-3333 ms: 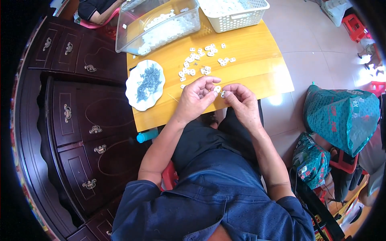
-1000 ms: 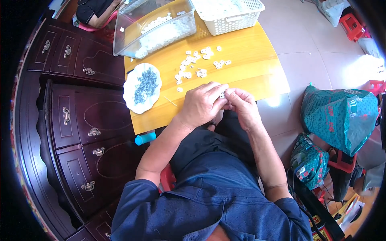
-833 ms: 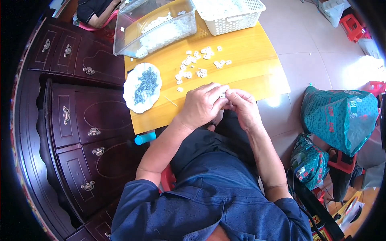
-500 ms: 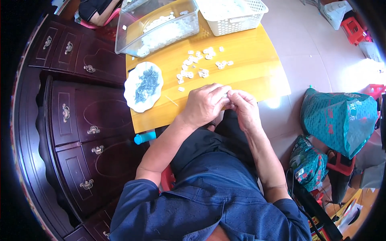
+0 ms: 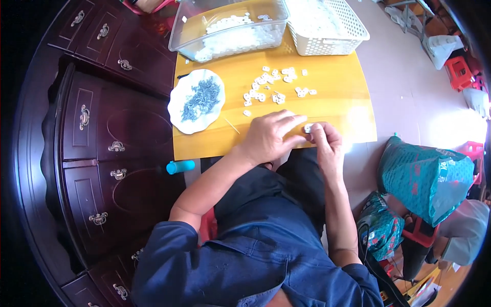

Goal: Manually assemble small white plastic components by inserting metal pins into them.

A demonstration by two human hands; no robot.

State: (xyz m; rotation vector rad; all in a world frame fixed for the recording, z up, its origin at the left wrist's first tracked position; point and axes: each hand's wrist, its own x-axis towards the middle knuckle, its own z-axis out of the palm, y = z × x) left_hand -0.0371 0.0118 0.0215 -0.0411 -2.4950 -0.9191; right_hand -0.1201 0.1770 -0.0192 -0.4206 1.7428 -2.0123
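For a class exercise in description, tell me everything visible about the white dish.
The white dish has a wavy rim and looks smooth, perhaps ceramic or plastic. It lies flat near the left edge of the wooden table, holding a heap of thin grey metal-looking pieces. Neither left hand nor right hand touches it.

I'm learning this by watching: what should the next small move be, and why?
Probably let the left hand close gently on the small white piece to steady it. The right hand pinches that piece, seemingly alone, while the left hand is open close beside it.
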